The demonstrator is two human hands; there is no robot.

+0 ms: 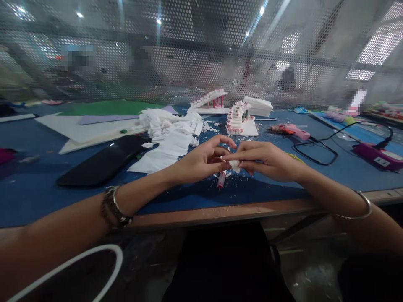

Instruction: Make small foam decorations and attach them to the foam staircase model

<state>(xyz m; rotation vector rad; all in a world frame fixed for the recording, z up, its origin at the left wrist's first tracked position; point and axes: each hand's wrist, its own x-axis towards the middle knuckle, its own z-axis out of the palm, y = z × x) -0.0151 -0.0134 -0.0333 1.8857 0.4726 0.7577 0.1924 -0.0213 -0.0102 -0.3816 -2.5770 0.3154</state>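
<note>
Over the near part of the blue table, my left hand (203,160) and my right hand (269,160) meet fingertip to fingertip. Both are closed in a pinch on a small crumpled piece of white paper (234,166), partly hidden by the fingers. Just below them lies a small pinkish-red tube (221,180), its kind unclear, among tiny white scraps. Past my hands stands a small white model staircase (236,119) edged with pink and red bits. Left of it is a heap of crumpled white tissue paper (168,144).
A pink glue gun (296,131) lies to the right, near a purple power strip (382,158) and a black cord. A second model staircase (210,100) stands farther back. On the left are a black oblong object (102,163) and green sheets (110,108). A perforated metal screen (189,50) rises behind.
</note>
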